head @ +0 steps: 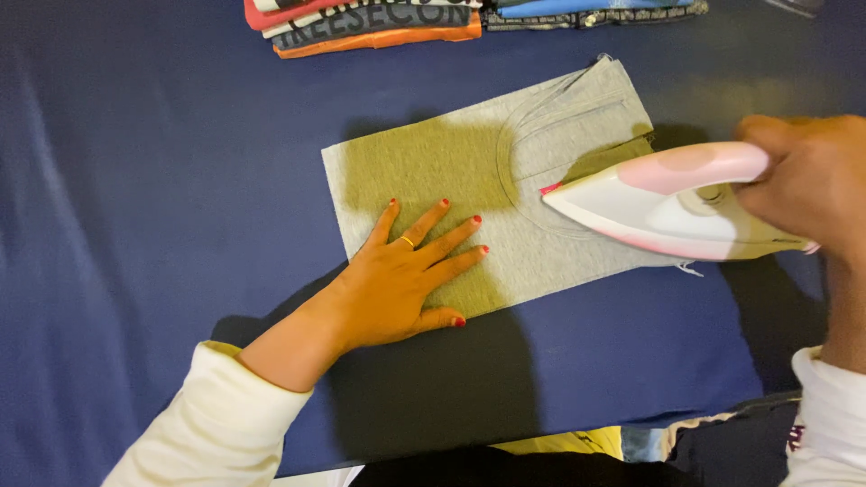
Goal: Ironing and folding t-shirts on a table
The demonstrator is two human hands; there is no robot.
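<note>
One iron in right hand, seemingly over grey garment, left hand flat

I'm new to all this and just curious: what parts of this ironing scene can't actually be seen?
Head view only:
- Soleplate of the iron: faces down onto the grey garment.
- Iron's handle: wrapped by the right hand.
- Garment under the left hand: covered.
- Folded clothes: cut off by the top edge.

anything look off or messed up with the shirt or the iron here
Nothing stands out. The folded grey garment lies flat on the blue cloth; the left hand presses it and the right hand holds the iron.
</note>
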